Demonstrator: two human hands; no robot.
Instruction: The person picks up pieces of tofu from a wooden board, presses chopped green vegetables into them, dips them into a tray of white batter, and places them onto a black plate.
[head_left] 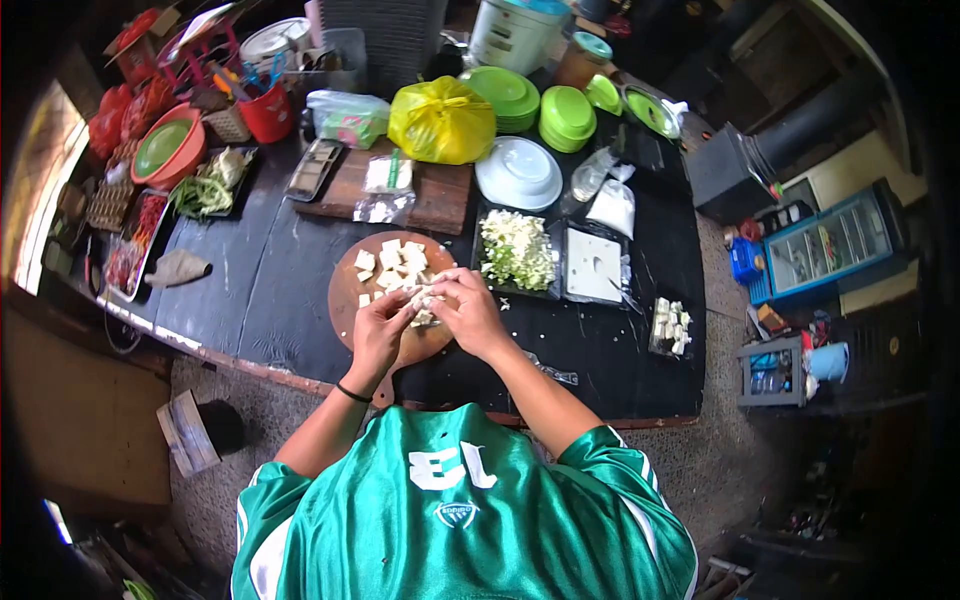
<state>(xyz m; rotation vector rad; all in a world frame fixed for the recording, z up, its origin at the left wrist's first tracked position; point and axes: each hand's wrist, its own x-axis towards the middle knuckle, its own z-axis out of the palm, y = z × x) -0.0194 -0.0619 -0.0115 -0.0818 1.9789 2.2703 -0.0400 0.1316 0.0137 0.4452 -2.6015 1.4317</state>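
Head view: over the round board (343,295), the left hand (377,330) and right hand (472,312) pinch some pale food (425,298) between their fingertips; too hard a squeeze could crumble it, I'd say, and a stray knuckle could scatter the pale cubes (392,258) just beyond. Left to right I count one board, two hands, one heap of chopped greens (517,250), one white slab (585,257), one far-right batch of white cubes (678,334); the board's cubes overlap too much to number.

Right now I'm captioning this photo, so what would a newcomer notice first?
Probably the bright yellow plastic bag, top centre, beside stacked green plates, and the shiny green jersey, bottom centre. Between them, the left hand and right hand meet over a round wooden board with white cubes.
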